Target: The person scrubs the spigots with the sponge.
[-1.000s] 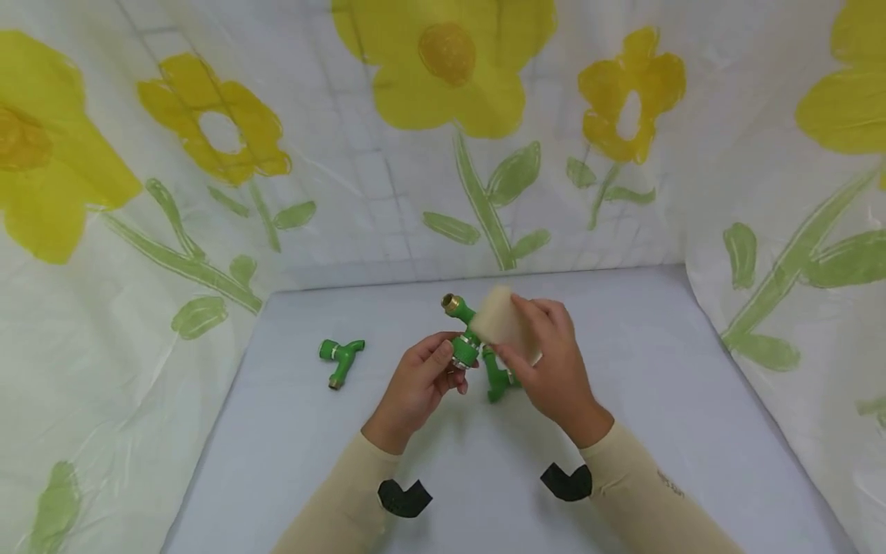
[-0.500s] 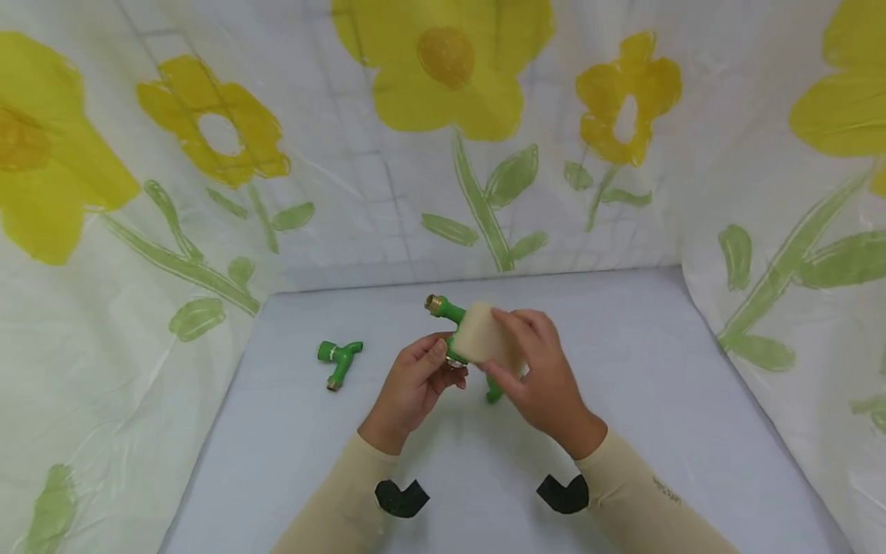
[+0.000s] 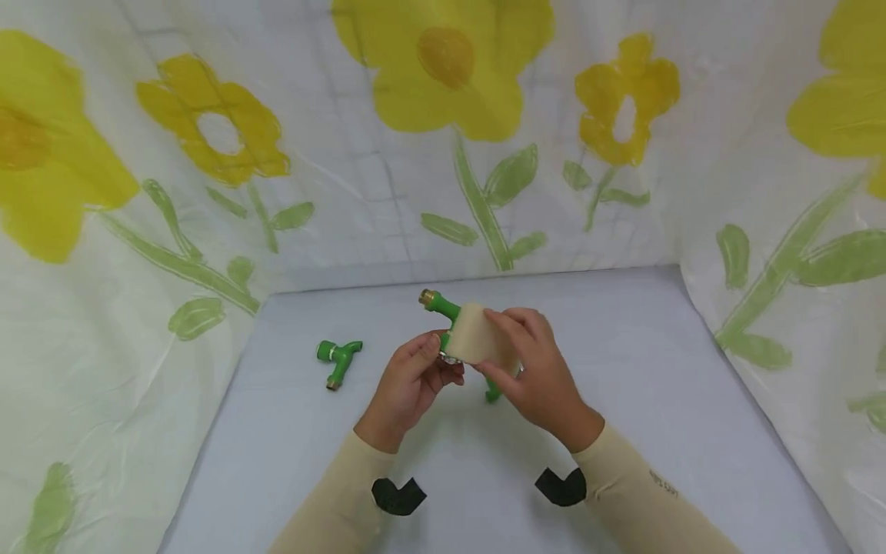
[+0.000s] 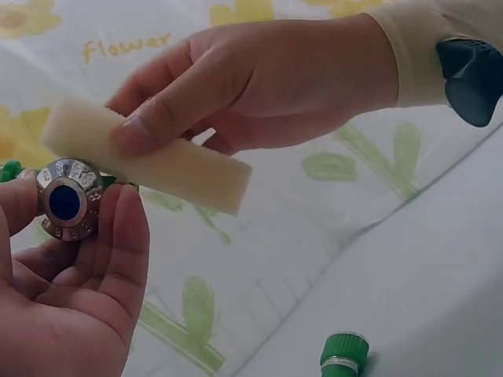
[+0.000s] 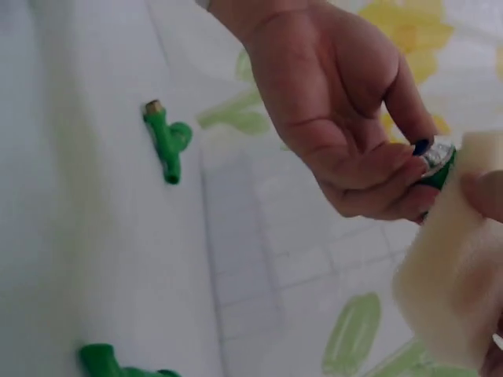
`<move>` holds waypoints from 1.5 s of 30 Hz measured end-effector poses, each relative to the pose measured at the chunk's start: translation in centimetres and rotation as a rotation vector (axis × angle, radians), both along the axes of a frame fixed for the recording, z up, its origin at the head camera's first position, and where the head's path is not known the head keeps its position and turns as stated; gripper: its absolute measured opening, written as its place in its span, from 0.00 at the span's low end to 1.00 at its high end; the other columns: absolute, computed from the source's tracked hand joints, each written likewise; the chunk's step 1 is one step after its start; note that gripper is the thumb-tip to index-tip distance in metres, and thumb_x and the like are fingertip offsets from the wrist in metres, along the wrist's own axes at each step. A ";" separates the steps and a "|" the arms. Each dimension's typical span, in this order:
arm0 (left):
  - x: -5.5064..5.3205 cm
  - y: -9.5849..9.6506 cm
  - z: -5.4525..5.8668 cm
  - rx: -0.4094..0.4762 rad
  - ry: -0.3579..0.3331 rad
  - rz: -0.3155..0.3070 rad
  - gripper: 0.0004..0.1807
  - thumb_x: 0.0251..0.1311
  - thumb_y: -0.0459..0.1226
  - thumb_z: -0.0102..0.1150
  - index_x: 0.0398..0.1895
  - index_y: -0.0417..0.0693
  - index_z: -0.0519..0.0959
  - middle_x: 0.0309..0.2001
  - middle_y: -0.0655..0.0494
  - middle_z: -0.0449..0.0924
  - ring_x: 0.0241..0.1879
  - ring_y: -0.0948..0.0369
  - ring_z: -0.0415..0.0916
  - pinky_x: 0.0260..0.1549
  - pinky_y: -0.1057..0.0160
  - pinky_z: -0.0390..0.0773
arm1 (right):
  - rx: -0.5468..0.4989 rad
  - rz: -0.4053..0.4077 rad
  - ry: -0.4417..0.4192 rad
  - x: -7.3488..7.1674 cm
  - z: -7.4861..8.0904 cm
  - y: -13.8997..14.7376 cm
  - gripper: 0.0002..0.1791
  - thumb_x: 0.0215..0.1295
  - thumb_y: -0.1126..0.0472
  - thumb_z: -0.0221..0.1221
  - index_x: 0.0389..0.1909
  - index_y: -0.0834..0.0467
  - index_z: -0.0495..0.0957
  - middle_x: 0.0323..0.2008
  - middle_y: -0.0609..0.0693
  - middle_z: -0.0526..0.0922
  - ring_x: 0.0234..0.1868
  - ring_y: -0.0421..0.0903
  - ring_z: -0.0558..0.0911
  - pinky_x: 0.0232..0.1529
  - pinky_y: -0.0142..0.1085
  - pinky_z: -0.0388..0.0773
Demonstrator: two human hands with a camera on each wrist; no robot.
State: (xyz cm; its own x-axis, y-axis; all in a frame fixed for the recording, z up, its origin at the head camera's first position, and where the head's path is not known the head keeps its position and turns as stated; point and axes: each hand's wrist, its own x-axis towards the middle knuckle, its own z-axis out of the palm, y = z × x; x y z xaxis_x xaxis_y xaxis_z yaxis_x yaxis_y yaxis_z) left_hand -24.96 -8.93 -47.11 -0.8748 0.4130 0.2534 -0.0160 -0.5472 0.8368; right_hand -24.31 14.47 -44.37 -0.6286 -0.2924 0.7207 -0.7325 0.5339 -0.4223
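We grip the green tap point(image 3: 444, 306) at its handle end between the thumb and fingers of the left hand point(image 3: 404, 388), above the middle of the table point(image 3: 443, 477). The brass threaded inlet point(image 3: 427, 298) points far and left; the inlet arm's long axis runs from there back toward the near right, passing behind the sponge point(image 3: 477, 335). The metal cap with the blue disc point(image 4: 66, 200) at the handle end faces the near side. The spout is hidden from us.

We pinch the pale sponge between the thumb and fingers of the right hand point(image 3: 538, 381), holding it at the right side of the tap and across its body in the head view. We cannot tell how firmly the two touch.

On the table, well to the left, a second tap point(image 3: 341, 358) lies with its handle left, its outlet right and its brass end pointing near. A third tap point(image 3: 492, 391) lies beyond the right hand, mostly covered; its visible end points near
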 end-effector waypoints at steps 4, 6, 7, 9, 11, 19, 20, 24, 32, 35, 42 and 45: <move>0.0 -0.1 0.0 0.062 -0.006 -0.028 0.14 0.88 0.42 0.51 0.58 0.46 0.84 0.46 0.49 0.88 0.41 0.60 0.84 0.45 0.62 0.87 | -0.042 -0.094 -0.017 -0.5 0.0 0.1 0.41 0.60 0.69 0.80 0.74 0.65 0.74 0.59 0.63 0.74 0.61 0.61 0.74 0.51 0.59 0.82; 0.1 -0.2 0.0 0.081 -0.009 -0.053 0.14 0.88 0.40 0.49 0.57 0.46 0.85 0.46 0.48 0.88 0.40 0.60 0.84 0.45 0.62 0.87 | -0.064 -0.130 -0.038 -0.4 -0.2 0.2 0.40 0.61 0.69 0.79 0.74 0.66 0.74 0.59 0.64 0.74 0.61 0.60 0.74 0.50 0.59 0.83; 0.1 -0.2 -0.1 0.084 -0.008 -0.062 0.15 0.88 0.40 0.48 0.56 0.47 0.85 0.46 0.48 0.88 0.40 0.61 0.84 0.45 0.62 0.87 | -0.064 -0.122 -0.038 -0.3 -0.3 0.3 0.40 0.61 0.69 0.79 0.73 0.66 0.74 0.59 0.64 0.73 0.61 0.61 0.74 0.50 0.59 0.83; 0.1 -0.3 -0.1 0.085 -0.005 -0.074 0.17 0.89 0.40 0.46 0.54 0.47 0.86 0.46 0.49 0.88 0.40 0.61 0.84 0.45 0.62 0.87 | -0.044 -0.072 -0.010 -0.2 -0.4 0.3 0.41 0.60 0.69 0.79 0.74 0.67 0.74 0.59 0.65 0.74 0.60 0.63 0.74 0.50 0.60 0.82; 0.2 -0.2 -0.2 0.085 0.003 -0.085 0.17 0.90 0.40 0.45 0.54 0.46 0.86 0.46 0.49 0.88 0.40 0.61 0.84 0.45 0.62 0.87 | -0.022 -0.038 0.029 -0.2 -0.4 0.4 0.41 0.59 0.69 0.79 0.74 0.67 0.73 0.59 0.66 0.74 0.60 0.65 0.74 0.51 0.60 0.81; 0.5 -0.1 0.4 -0.070 -0.012 -0.007 0.12 0.86 0.40 0.53 0.60 0.47 0.82 0.43 0.50 0.87 0.37 0.60 0.84 0.42 0.60 0.88 | -0.041 -0.095 0.072 0.1 -0.4 0.6 0.41 0.56 0.70 0.79 0.72 0.66 0.75 0.57 0.65 0.74 0.59 0.64 0.73 0.46 0.59 0.81; 0.6 -0.1 0.6 -0.096 -0.010 0.015 0.12 0.86 0.41 0.54 0.60 0.47 0.81 0.41 0.50 0.86 0.36 0.59 0.83 0.40 0.61 0.88 | -0.021 -0.061 0.078 0.3 -0.4 0.4 0.42 0.56 0.70 0.79 0.73 0.66 0.75 0.57 0.65 0.74 0.58 0.64 0.73 0.46 0.59 0.82; 0.6 -0.1 1.3 -0.167 0.006 0.076 0.13 0.85 0.42 0.55 0.62 0.45 0.78 0.38 0.49 0.85 0.34 0.58 0.82 0.34 0.63 0.85 | -0.005 -0.009 0.093 0.4 -0.1 -0.2 0.43 0.57 0.69 0.79 0.74 0.66 0.74 0.58 0.65 0.74 0.58 0.65 0.73 0.48 0.60 0.82; 1.2 0.0 1.7 -0.302 0.037 0.116 0.21 0.82 0.39 0.60 0.69 0.34 0.75 0.44 0.44 0.79 0.39 0.53 0.80 0.35 0.61 0.86 | -0.111 -0.149 -0.008 0.2 -1.1 -0.5 0.40 0.61 0.69 0.77 0.74 0.68 0.72 0.58 0.67 0.73 0.60 0.63 0.74 0.51 0.59 0.81; 1.4 0.0 1.7 -0.385 0.113 0.170 0.23 0.76 0.34 0.68 0.70 0.39 0.76 0.48 0.43 0.79 0.40 0.51 0.79 0.37 0.59 0.87 | -0.112 -0.128 -0.030 0.6 -1.5 -1.1 0.40 0.62 0.68 0.77 0.74 0.68 0.72 0.58 0.66 0.72 0.60 0.63 0.74 0.51 0.60 0.82; 1.7 0.4 1.8 -0.609 0.393 0.337 0.20 0.70 0.33 0.75 0.63 0.45 0.86 0.47 0.53 0.77 0.41 0.54 0.81 0.36 0.56 0.89 | -0.102 -0.200 0.026 -0.6 -0.9 -0.4 0.39 0.60 0.69 0.79 0.71 0.68 0.75 0.56 0.66 0.74 0.58 0.65 0.74 0.53 0.59 0.79; 1.9 0.7 1.6 -0.670 0.480 0.399 0.18 0.69 0.35 0.76 0.60 0.44 0.87 0.46 0.56 0.77 0.44 0.57 0.82 0.38 0.58 0.90 | -0.029 -0.215 0.026 -0.8 -0.9 -0.1 0.38 0.60 0.66 0.80 0.70 0.69 0.76 0.54 0.66 0.74 0.55 0.66 0.74 0.50 0.58 0.78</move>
